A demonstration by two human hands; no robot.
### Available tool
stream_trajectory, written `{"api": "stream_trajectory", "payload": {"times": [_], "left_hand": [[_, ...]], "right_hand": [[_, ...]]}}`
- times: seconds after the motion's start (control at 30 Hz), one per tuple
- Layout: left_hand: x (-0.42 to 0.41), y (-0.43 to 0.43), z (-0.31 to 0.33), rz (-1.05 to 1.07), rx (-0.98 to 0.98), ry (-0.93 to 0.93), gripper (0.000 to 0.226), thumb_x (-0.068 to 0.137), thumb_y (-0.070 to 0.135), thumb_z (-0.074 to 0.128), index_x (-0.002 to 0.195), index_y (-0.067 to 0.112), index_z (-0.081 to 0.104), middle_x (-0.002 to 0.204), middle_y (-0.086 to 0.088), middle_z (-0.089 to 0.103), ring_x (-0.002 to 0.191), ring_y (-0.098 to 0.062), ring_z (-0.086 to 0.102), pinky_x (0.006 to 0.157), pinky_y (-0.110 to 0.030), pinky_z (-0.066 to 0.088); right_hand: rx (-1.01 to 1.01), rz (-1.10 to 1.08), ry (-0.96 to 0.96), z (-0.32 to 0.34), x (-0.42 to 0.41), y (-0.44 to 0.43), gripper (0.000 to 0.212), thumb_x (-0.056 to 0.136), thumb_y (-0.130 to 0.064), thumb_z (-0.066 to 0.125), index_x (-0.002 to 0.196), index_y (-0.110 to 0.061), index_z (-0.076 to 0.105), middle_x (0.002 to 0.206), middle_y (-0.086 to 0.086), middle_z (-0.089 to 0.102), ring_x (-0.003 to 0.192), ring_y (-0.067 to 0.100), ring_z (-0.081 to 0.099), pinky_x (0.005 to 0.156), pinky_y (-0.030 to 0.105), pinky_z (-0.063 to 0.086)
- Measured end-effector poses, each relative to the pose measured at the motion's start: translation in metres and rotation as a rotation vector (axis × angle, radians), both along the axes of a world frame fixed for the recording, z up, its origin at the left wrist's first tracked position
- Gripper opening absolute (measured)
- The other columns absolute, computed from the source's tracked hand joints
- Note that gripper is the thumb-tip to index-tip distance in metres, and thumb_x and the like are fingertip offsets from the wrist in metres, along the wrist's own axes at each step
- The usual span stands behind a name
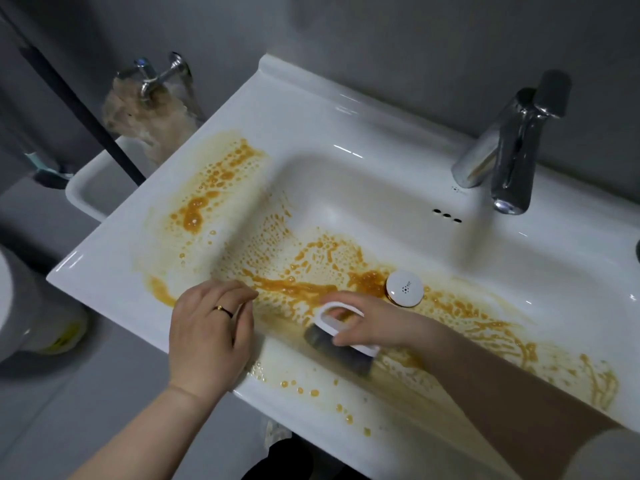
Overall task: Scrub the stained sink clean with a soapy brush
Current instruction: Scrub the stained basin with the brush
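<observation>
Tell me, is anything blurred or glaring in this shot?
Head view: the brush in the right hand is smeared by motion; the faucet and sink carry small bright glints; the wall tap at upper left looks soft; lighting is dim.

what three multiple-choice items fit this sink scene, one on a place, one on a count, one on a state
1. Where is the brush?
A. in the basin, near the drain plug
B. hung on the wall
C. on the floor

2. How many overflow holes show below the tap?
A. one
B. three
C. six

3. What state is the sink in?
A. spotless
B. filled with water
C. smeared with orange stains

Answers:
1 A, its dark bristles sit on the near basin wall close to the plug.
2 B, three dark holes lie in a row.
3 C, orange smears cover basin and rim.
</observation>
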State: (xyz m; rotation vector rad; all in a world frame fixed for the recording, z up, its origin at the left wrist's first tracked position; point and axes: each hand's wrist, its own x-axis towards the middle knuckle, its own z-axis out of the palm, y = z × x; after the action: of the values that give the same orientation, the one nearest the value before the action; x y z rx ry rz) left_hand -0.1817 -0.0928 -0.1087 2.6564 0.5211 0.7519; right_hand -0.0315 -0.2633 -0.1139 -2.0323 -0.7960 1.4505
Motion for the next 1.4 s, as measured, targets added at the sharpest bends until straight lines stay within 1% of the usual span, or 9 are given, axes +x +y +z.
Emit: {"api": "stream_trajectory", "payload": {"times": [0.1, 0.23, 0.43, 0.57, 0.67, 0.87, 1.03, 1.23, 1.4], "left_hand": [[0.0, 0.0, -0.001, -0.041, 0.003, -0.001, 0.034, 0.082, 0.021, 0.041, 0.077, 0.005, 0.07, 0.079, -0.008, 0.069, 0.084, -0.019, 0.047, 0.077, -0.03, 0.033], [-0.001, 0.0, -0.001, -0.049, 0.012, 0.003, 0.032, 0.081, 0.021, 0.042, 0.076, 0.006, 0.07, 0.078, -0.007, 0.068, 0.083, -0.02, 0.047, 0.076, -0.031, 0.033], [0.0, 0.0, 0.0, -0.026, 0.012, 0.001, 0.032, 0.081, 0.02, 0.042, 0.076, 0.005, 0.07, 0.078, -0.008, 0.068, 0.085, -0.019, 0.047, 0.077, -0.03, 0.033], [0.0, -0.001, 0.0, -0.028, 0.017, 0.017, 0.033, 0.081, 0.02, 0.042, 0.076, 0.005, 0.07, 0.078, -0.008, 0.068, 0.084, -0.019, 0.047, 0.076, -0.03, 0.033], [0.001, -0.001, 0.0, -0.015, 0.029, 0.024, 0.033, 0.082, 0.02, 0.041, 0.076, 0.004, 0.069, 0.078, -0.009, 0.068, 0.084, -0.02, 0.047, 0.076, -0.031, 0.033], [0.0, -0.003, 0.0, -0.006, 0.031, 0.015, 0.034, 0.082, 0.021, 0.041, 0.076, 0.003, 0.069, 0.078, -0.01, 0.068, 0.084, -0.02, 0.047, 0.077, -0.032, 0.033], [-0.002, -0.006, 0.002, -0.029, 0.088, 0.069, 0.036, 0.084, 0.023, 0.04, 0.078, 0.003, 0.07, 0.079, -0.011, 0.068, 0.08, -0.032, 0.061, 0.075, -0.037, 0.035], [-0.015, -0.042, 0.004, -0.035, 0.026, 0.107, 0.037, 0.081, 0.025, 0.039, 0.077, 0.005, 0.07, 0.08, -0.01, 0.068, 0.082, -0.03, 0.059, 0.076, -0.037, 0.033], [0.003, -0.098, 0.01, -0.194, 0.022, 0.028, 0.031, 0.08, 0.021, 0.043, 0.076, 0.006, 0.07, 0.078, -0.006, 0.068, 0.084, -0.021, 0.049, 0.077, -0.033, 0.033]], "right_hand": [[0.035, -0.061, -0.035, -0.004, -0.003, 0.013, 0.056, 0.083, -0.02, 0.067, 0.133, -0.033, 0.044, 0.125, -0.014, 0.047, 0.107, 0.005, 0.047, 0.088, 0.02, 0.038], [0.161, -0.08, -0.11, -0.017, -0.01, 0.077, 0.057, 0.08, -0.021, 0.07, 0.131, -0.032, 0.047, 0.13, -0.004, 0.052, 0.115, 0.013, 0.05, 0.095, 0.026, 0.04], [-0.015, 0.017, -0.073, -0.014, 0.005, -0.006, 0.056, 0.086, -0.019, 0.064, 0.136, -0.029, 0.041, 0.133, -0.01, 0.043, 0.105, 0.004, 0.045, 0.085, 0.019, 0.035], [0.1, -0.042, -0.139, -0.027, 0.005, 0.037, 0.058, 0.082, -0.023, 0.069, 0.134, -0.031, 0.043, 0.141, -0.01, 0.042, 0.123, 0.011, 0.045, 0.101, 0.027, 0.039], [0.151, -0.062, -0.111, -0.026, -0.003, 0.058, 0.059, 0.082, -0.025, 0.069, 0.134, -0.034, 0.043, 0.138, -0.008, 0.045, 0.121, 0.014, 0.047, 0.103, 0.033, 0.04], [-0.024, -0.032, -0.104, -0.024, 0.007, -0.034, 0.056, 0.084, -0.023, 0.066, 0.134, -0.03, 0.042, 0.139, -0.012, 0.041, 0.124, 0.01, 0.044, 0.102, 0.03, 0.041], [0.072, -0.062, -0.038, -0.01, -0.003, 0.005, 0.057, 0.084, -0.022, 0.066, 0.135, -0.032, 0.042, 0.119, -0.012, 0.047, 0.103, 0.006, 0.047, 0.087, 0.021, 0.034], [-0.105, -0.037, 0.003, -0.008, 0.01, -0.092, 0.05, 0.083, -0.022, 0.068, 0.124, -0.038, 0.044, 0.125, -0.009, 0.047, 0.125, 0.011, 0.046, 0.102, 0.03, 0.039], [0.066, -0.063, -0.035, -0.002, -0.004, -0.059, 0.057, 0.083, -0.018, 0.068, 0.134, -0.029, 0.045, 0.129, -0.009, 0.046, 0.108, 0.002, 0.044, 0.088, 0.015, 0.033]]}}
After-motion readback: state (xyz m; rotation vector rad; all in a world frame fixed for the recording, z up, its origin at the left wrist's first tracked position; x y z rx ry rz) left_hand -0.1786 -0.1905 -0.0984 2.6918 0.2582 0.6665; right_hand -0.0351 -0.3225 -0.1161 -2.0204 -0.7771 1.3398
